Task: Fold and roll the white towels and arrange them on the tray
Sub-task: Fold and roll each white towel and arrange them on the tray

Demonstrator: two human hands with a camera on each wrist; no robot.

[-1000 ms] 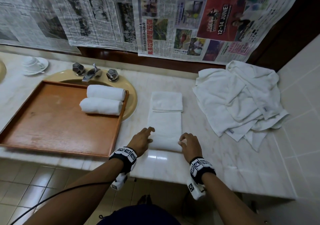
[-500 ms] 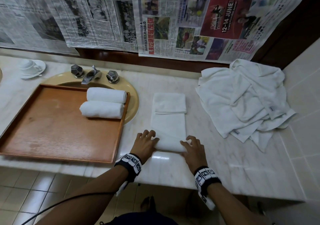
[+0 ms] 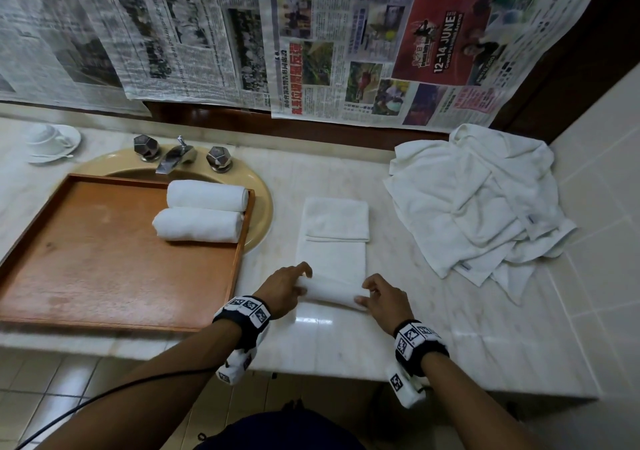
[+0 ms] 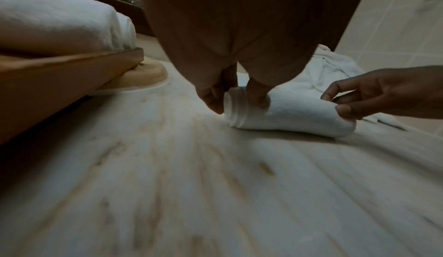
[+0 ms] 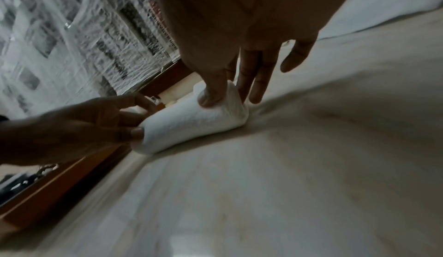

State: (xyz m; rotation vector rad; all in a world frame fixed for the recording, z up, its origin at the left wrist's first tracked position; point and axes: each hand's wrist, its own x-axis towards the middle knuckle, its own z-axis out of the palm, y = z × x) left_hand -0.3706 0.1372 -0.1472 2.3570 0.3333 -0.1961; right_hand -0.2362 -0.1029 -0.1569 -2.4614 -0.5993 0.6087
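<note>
- Two rolled towels (image 3: 202,210) were already laid side by side on the wooden tray (image 3: 104,269)
- Folded towel (image 3: 332,262) on the marble counter (image 3: 450,328) was pinched at its rolled near end by the left hand (image 3: 284,290) and right hand (image 3: 384,299), apparently so the roll stayed tight

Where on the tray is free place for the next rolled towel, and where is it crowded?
The tray floor is bare left of and in front of the two rolled towels, which fill its far right corner. On the counter, the towel pile crowds the far right; both hands grip the half-rolled towel in the middle.
</note>
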